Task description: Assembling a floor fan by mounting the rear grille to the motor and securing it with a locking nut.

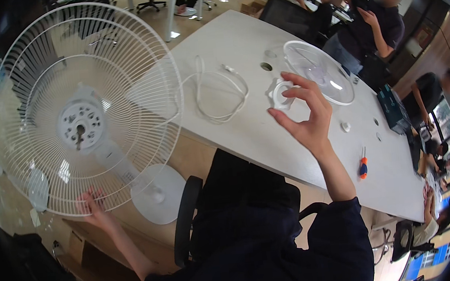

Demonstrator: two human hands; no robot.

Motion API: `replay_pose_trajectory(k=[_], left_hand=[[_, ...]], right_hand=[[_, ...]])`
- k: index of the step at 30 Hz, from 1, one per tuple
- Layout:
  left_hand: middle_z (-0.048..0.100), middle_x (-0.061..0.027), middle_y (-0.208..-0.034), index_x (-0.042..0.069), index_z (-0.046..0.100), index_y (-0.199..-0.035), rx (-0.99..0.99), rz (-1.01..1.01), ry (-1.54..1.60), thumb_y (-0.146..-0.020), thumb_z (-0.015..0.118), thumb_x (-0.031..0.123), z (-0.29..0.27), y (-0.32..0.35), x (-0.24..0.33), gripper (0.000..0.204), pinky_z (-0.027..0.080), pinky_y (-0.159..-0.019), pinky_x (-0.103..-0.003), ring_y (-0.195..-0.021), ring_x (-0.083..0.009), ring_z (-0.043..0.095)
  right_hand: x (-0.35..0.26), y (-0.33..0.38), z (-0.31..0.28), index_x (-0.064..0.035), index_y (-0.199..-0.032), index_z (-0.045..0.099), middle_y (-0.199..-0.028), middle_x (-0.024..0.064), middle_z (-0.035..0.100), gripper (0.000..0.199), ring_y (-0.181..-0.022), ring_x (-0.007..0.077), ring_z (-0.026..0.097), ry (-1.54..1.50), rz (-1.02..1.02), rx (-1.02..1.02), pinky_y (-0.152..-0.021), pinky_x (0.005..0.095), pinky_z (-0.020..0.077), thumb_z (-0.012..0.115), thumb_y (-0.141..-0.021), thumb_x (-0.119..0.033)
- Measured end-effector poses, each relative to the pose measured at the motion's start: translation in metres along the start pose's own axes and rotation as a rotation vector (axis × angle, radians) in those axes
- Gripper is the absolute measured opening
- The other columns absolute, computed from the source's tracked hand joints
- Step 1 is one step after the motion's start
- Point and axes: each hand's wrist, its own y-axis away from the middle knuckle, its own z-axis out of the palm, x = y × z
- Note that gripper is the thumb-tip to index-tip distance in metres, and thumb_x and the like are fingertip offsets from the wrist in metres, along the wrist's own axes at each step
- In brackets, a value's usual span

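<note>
At the left stands a white pedestal fan; its rear grille [134,46] faces me with no blade on the hub. My left hand [95,206] has its fingers curled around the grille's lower rim wires. In front of the bare motor hub [80,125] the central shaft sticks out. Over the table, my right hand [308,108] holds a white plastic ring nut [275,99] between thumb and fingers. Beyond that hand, the white-rimmed front grille [287,53] lies on the table with a clear fan blade [313,73] within its outline.
A white cable [199,97] lies coiled on the white table [226,37]. Farther right are a small white cap [346,126] and an orange-and-blue screwdriver [363,168]. The fan's round base [161,206] is on the floor. A dark box [393,108] and several people are beyond.
</note>
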Motion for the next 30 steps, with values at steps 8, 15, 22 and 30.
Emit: replay_pose_trajectory(k=[8, 15, 22, 30], left_hand=[[0.065, -0.0162, -0.099, -0.001, 0.051, -0.109, -0.053, 0.008, 0.029, -0.096, 0.059, 0.021, -0.001, 0.007, 0.005, 0.026, 0.057, -0.061, -0.033, -0.079, -0.0256, 0.069], [0.065, -0.0159, -0.092, -0.001, 0.050, -0.106, -0.035, -0.009, 0.053, -0.098, 0.057, 0.020, 0.021, 0.019, 0.022, 0.024, 0.057, -0.060, -0.034, -0.075, -0.0257, 0.069], [0.065, -0.0164, -0.092, -0.001, 0.050, -0.104, -0.041, -0.036, 0.047, -0.098, 0.056, 0.020, 0.020, 0.020, 0.025, 0.022, 0.057, -0.060, -0.033, -0.074, -0.0236, 0.069], [0.066, -0.0159, -0.091, 0.000, 0.050, -0.105, -0.037, -0.038, 0.079, -0.098, 0.055, 0.018, 0.019, 0.018, 0.019, 0.019, 0.057, -0.058, -0.032, -0.069, -0.0213, 0.068]], right_hand=[[-0.066, -0.023, 0.066, -0.0060, -0.112, 0.062, -0.112, 0.0069, 0.069, 0.057, -0.093, 0.0192, 0.062, -0.312, -0.056, 0.033, -0.070, 0.0286, 0.0462, 0.088, -0.061, -0.015], [-0.126, -0.039, 0.135, -0.0022, -0.114, 0.065, -0.111, 0.0098, 0.068, 0.058, -0.094, 0.0234, 0.062, -0.522, -0.139, -0.136, -0.077, 0.0318, 0.0499, 0.086, -0.060, -0.008], [-0.159, -0.064, 0.207, -0.0016, -0.110, 0.065, -0.113, 0.0105, 0.064, 0.054, -0.098, 0.0274, 0.059, -0.564, -0.449, -0.070, -0.083, 0.0356, 0.0502, 0.083, -0.059, -0.005], [-0.165, -0.069, 0.236, -0.0032, -0.107, 0.065, -0.108, 0.0079, 0.062, 0.051, -0.095, 0.0266, 0.057, -0.459, -0.521, -0.037, -0.082, 0.0368, 0.0488, 0.082, -0.059, -0.005]])
